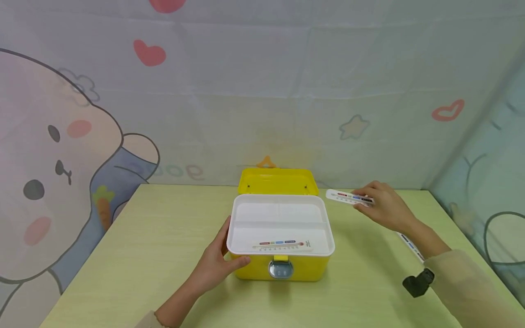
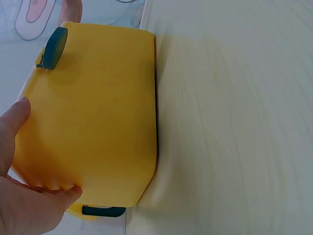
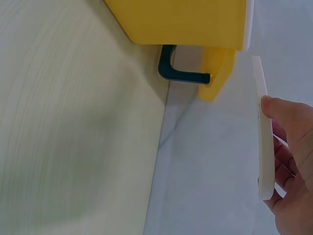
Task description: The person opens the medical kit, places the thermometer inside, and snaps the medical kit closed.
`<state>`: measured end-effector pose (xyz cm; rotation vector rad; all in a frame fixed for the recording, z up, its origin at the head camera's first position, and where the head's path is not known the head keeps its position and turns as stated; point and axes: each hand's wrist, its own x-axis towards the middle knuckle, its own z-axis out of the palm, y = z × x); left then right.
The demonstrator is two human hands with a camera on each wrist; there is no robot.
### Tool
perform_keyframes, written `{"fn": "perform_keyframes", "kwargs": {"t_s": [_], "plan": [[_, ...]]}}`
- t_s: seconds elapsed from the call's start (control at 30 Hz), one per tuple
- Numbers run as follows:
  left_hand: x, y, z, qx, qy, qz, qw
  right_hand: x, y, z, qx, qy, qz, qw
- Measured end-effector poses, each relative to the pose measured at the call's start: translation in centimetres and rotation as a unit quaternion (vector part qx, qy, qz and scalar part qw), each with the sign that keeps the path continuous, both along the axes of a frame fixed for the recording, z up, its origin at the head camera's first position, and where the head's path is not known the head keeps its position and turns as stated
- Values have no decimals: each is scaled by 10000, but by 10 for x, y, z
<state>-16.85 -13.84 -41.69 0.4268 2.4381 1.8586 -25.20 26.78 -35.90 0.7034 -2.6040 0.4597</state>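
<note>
A yellow storage box [image 1: 256, 269] stands on the table with its lid [image 1: 279, 180] up at the back. In its white divided tray [image 1: 262, 213], a thermometer [image 1: 280, 246] with coloured labels lies in the front compartment. My left hand [image 1: 213, 268] grips the box's left front corner, thumb on the front; the left wrist view shows its fingers against the yellow wall [image 2: 98, 112]. Right of the box, my right hand [image 1: 385, 207] pinches one end of a flat white thermometer [image 1: 342, 196] above the table. Seen edge-on, this thermometer [image 3: 264, 147] is apart from the box.
Another strip-shaped thermometer [image 1: 411, 247] lies on the table to the right, partly hidden under my right forearm. A clear latch [image 1: 280, 269] is on the box front, and a dark green handle [image 3: 183, 76] shows behind it. A printed cloth [image 1: 246, 114] hangs behind the table.
</note>
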Motion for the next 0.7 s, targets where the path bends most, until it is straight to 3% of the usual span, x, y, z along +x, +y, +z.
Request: {"fn": "perform_keyframes", "kwargs": {"t_s": [0.27,0.7], "plan": [[-1,0,-1,-6,-6,23,10000,3,-11,5,-33,79,150,9999],[-1,0,-2,-74,-1,31,10000,10,-32,11,117,-338,332,9988]]}}
